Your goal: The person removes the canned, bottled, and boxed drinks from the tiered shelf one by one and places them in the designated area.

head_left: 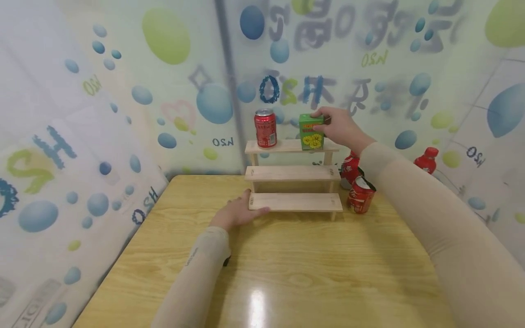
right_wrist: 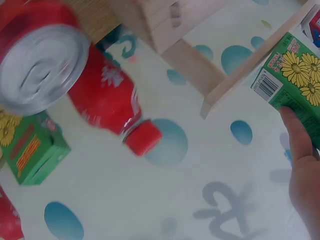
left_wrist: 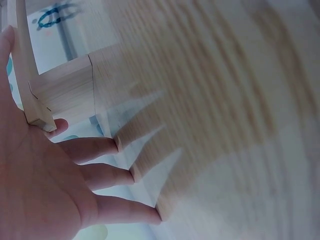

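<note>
My right hand (head_left: 338,127) pinches a green box with yellow flowers (head_left: 311,133) at its upper right. The box stands upright at the right of the top tier of a three-tier wooden shelf (head_left: 293,173). Left of it on that tier stands a red drink can (head_left: 265,128). In the right wrist view, a finger lies along the green box (right_wrist: 287,75) near its barcode. My left hand (head_left: 237,212) rests against the left end of the bottom tier, thumb along its front edge. In the left wrist view, several straight fingers of the left hand (left_wrist: 65,175) touch the table.
Right of the shelf stand a red can (head_left: 361,195) and a red-capped bottle (head_left: 349,169), partly behind the right arm. Another red-capped bottle (head_left: 426,160) is farther right. A second green box (right_wrist: 37,147) shows in the right wrist view. Patterned curtains (head_left: 197,136) surround the wooden table (head_left: 262,259).
</note>
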Action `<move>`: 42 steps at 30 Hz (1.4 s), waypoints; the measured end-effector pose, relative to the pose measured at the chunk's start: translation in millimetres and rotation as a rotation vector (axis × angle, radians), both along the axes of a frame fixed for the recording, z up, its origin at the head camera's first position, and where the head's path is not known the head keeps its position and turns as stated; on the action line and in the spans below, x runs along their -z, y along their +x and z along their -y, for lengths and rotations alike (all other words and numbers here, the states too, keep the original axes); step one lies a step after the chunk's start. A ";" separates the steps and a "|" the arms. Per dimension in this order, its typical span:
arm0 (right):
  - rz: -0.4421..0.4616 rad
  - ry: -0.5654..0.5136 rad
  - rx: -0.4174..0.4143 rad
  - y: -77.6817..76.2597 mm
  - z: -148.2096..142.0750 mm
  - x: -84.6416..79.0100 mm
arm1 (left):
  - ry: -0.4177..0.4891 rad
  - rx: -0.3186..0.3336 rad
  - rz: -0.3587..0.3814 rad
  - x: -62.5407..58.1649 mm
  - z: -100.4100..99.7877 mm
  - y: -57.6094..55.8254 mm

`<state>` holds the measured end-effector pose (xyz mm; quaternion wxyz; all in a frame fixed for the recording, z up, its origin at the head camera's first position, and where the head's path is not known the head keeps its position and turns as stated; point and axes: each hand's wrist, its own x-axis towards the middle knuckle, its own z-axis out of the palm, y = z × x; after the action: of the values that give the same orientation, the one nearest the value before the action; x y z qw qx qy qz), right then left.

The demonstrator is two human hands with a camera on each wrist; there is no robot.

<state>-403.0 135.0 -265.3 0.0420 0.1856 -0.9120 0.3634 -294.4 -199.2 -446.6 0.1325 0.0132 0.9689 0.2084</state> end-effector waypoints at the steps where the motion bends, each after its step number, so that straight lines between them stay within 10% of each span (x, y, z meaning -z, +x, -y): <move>1: 0.000 0.007 0.003 3.2 -4.2 -1.1 | -0.002 -0.002 0.001 0.1 0.5 0.0; 20: -0.059 -0.050 0.147 52.8 -125.8 9.5 | -0.006 -0.005 -0.006 2.5 3.9 -0.4; 42: -0.015 0.039 0.197 71.6 -226.9 116.8 | 0.009 -0.012 0.002 1.4 -0.5 -2.3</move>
<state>-331.4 361.9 -382.1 0.0810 0.0985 -0.9324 0.3383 -296.6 -198.7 -448.0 0.1323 0.0075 0.9679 0.2133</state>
